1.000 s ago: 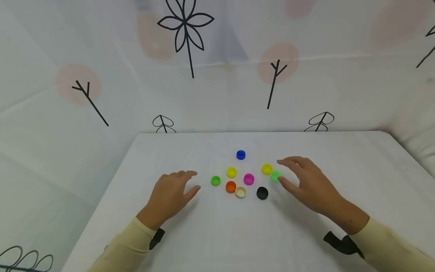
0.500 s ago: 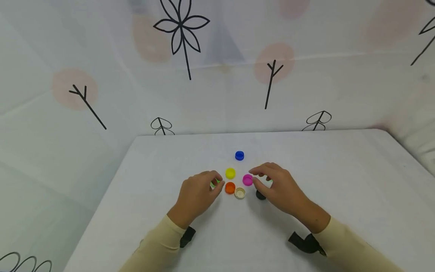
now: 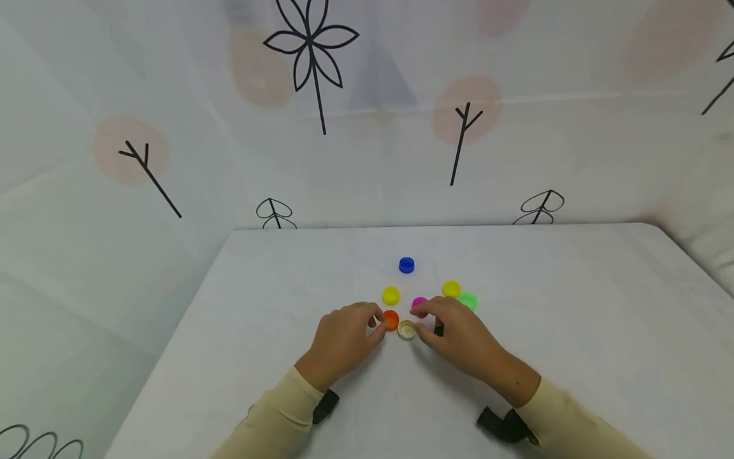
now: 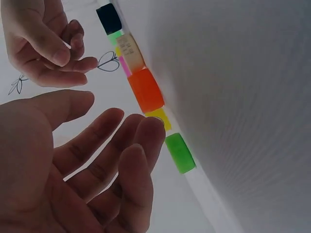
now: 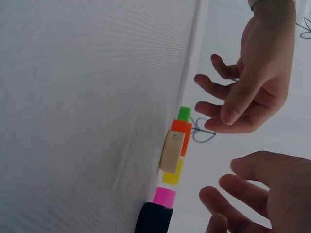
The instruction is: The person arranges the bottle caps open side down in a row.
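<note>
Small plastic bottle caps lie on a white table. My left hand hovers just left of the orange cap, fingers loosely bent and holding nothing. In the head view it mostly hides the green cap, which shows as a green cap in the left wrist view. My right hand is raised beside the cream cap, its fingers relaxed with nothing between them. It partly covers the pink cap and the black cap, seen better as a black cap in the right wrist view.
Farther back lie a blue cap and a yellow cap. Another yellow cap and a light green cap sit beyond my right hand. A patterned cloth hangs behind the table's far edge.
Both hands have moved inward, the left one rightward to the orange cap and the right one leftward past the light green cap to the cream one. The caps keep their layout.
</note>
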The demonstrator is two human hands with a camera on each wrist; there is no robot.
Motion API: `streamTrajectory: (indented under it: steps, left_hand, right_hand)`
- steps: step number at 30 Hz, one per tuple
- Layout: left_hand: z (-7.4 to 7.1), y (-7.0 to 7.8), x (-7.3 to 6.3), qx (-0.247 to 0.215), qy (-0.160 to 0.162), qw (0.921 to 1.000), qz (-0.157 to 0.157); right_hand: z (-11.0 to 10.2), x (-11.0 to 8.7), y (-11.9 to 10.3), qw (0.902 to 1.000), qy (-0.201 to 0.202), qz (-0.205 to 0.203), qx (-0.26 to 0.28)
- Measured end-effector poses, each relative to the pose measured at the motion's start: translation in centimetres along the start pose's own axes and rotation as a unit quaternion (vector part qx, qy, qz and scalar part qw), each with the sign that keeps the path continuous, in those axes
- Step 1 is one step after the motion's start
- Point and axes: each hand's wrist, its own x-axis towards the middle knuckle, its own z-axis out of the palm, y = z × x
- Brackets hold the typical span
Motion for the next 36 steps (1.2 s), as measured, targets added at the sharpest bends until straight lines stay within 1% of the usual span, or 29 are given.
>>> streamTrajectory:
  steps: [4, 8, 11, 14, 19, 24, 29, 33, 36]
  left_hand:
    - [0.1, 0.1, 0.0, 0.006, -0.016, 0.9999, 0.0]
    - [0.3, 0.1, -0.1, 0.015, -0.023, 0.9996, 0.008]
    - [0.2, 0.2, 0.0, 0.022, -0.028, 0.9993, 0.011]
    - [0.2, 0.3, 0.0, 0.026, -0.033, 0.999, 0.016]
    - [0.4, 0.4, 0.0, 0.038, -0.032, 0.9982, 0.035]
    - [0.9, 0.4, -0.2, 0.051, -0.035, 0.9973, 0.039]
    - [1.4, 0.3, -0.6, 0.063, -0.025, 0.9961, 0.057]
    - [1.4, 0.3, -0.7, 0.072, -0.015, 0.9947, 0.072]
    - [1.3, 0.3, -0.6, 0.077, -0.021, 0.9936, 0.08]
  right_hand:
    - [0.1, 0.1, 0.0, 0.9994, -0.004, -0.004, -0.033]
    - [0.1, 0.1, 0.1, 0.9989, -0.016, -0.01, -0.043]
    - [0.1, 0.1, 0.1, 0.9986, -0.026, -0.005, -0.045]
    - [0.1, 0.2, -0.1, 0.9977, -0.034, 0.0, -0.059]
    - [0.2, 0.3, -0.1, 0.9968, -0.04, -0.008, -0.069]
    - [0.4, 0.3, 0.0, 0.9963, -0.054, -0.014, -0.065]
    - [0.6, 0.1, -0.1, 0.9942, -0.069, -0.013, -0.081]
    - [0.7, 0.0, -0.1, 0.9932, -0.073, -0.01, -0.09]
    - [0.7, 0.0, 0.0, 0.9935, -0.072, -0.01, -0.087]
